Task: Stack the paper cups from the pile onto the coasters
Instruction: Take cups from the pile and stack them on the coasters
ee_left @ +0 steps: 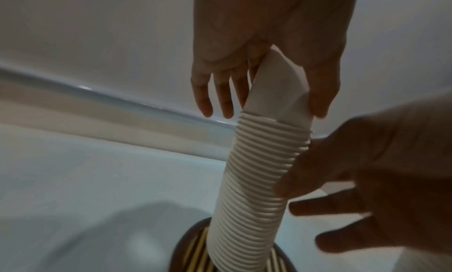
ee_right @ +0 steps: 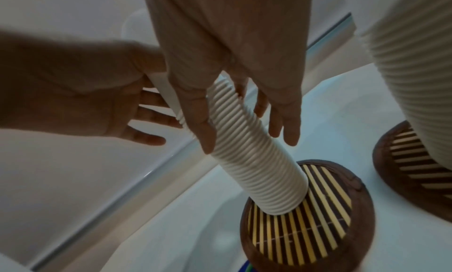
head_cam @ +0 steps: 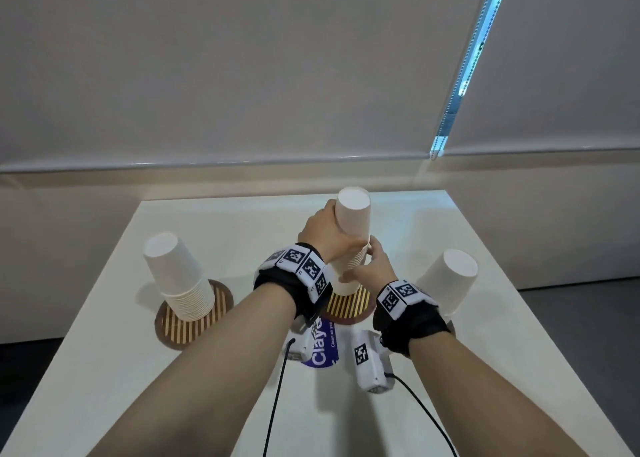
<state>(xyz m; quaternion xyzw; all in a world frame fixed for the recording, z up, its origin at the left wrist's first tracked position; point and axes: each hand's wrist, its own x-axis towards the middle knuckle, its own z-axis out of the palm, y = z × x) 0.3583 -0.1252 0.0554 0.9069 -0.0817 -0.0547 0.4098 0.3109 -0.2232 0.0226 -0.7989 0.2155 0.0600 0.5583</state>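
A tall stack of upturned white paper cups (head_cam: 353, 214) stands on the middle striped coaster (head_cam: 349, 306), leaning a little. My left hand (head_cam: 322, 230) grips the top cup (ee_left: 276, 88) of this stack, thumb on one side and fingers on the other. My right hand (head_cam: 372, 261) holds the ribbed band of rims (ee_right: 257, 160) lower down, thumb (ee_right: 203, 131) against one side and fingers against the other. A shorter cup stack (head_cam: 176, 276) sits on the left coaster (head_cam: 194, 325). Another stack (head_cam: 450, 280) stands on the right coaster (ee_right: 403, 160).
The white table (head_cam: 207, 221) ends at a far edge close to the wall and a lowered blind. A blue printed wrapper (head_cam: 323, 349) lies near me, under my wrists. Black cables run from the wrist cameras towards the near edge.
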